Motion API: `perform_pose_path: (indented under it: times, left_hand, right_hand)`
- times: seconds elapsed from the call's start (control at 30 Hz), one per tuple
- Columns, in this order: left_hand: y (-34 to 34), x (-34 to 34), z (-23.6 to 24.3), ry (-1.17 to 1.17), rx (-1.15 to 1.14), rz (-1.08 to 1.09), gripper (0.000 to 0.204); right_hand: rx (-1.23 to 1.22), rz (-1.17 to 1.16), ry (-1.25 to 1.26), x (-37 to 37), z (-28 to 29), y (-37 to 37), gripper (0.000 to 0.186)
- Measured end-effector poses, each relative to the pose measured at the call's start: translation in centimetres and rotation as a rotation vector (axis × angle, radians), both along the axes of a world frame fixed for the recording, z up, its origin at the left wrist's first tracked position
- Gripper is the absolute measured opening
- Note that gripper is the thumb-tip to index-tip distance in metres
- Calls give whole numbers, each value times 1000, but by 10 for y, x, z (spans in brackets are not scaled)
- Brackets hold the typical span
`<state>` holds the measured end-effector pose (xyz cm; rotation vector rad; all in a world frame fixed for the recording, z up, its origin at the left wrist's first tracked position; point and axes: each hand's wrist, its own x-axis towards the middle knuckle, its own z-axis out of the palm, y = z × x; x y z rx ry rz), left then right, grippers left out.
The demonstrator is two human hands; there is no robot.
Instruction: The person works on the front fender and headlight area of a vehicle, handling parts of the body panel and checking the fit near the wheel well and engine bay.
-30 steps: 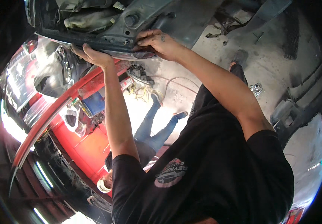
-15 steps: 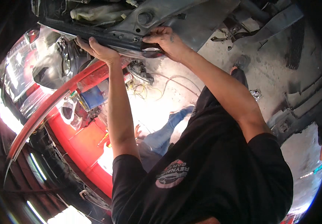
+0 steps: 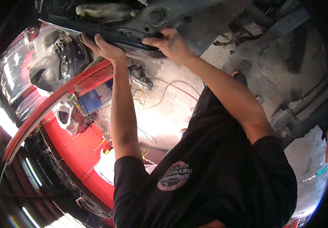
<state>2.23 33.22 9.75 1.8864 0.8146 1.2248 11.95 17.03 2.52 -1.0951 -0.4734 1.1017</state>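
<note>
While both hands clamp the dark panel (image 3: 107, 32), left hand (image 3: 105, 47) and right hand (image 3: 169, 43) fingers curled over its edge, a slip could drop it onto the wiring (image 3: 143, 81).

the panel (image 3: 107, 32) under the hands is dark grey to black, with a paler grey metal bracket (image 3: 194, 19) beside it. the car body (image 3: 76, 144) is bright red, its curved edge trimmed with a thin silver strip. a small box (image 3: 95, 99) by the red edge is blue with a white side. the loose wires (image 3: 145, 97) are yellow and white. the shirt (image 3: 217, 171) is black with a round red and grey print on the chest. the floor (image 3: 270, 72) is dull grey with dark stains.
</note>
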Motion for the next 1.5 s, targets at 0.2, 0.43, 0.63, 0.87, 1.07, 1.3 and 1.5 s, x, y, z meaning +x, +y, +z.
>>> perform_pose_path:
  times: [0.2,0.43,0.63,0.87,1.07,1.3,1.5]
  left_hand:
    - [6,0,-1,57,69,80,66]
    - [-2,4,4,60,64,82,68]
    - [2,-1,-2,-16,35,14,66]
    - [16,-10,-4,79,273,117,57]
    - [3,-7,4,234,329,289,64]
    - [-2,-16,6,285,107,305,75]
    - [-29,-81,-37,324,2,186,77]
  right_hand:
    - [68,157,477,16,-16,-20,41]
    - [113,121,362,-5,-21,-37,40]
    - [229,167,125,-8,-21,-53,43]
    - [27,213,-463,0,-24,-48,37]
    - [119,209,-293,1,-23,-44,28]
    - [27,164,-359,-5,-12,-49,26]
    - [103,174,-114,-11,-12,-47,26]
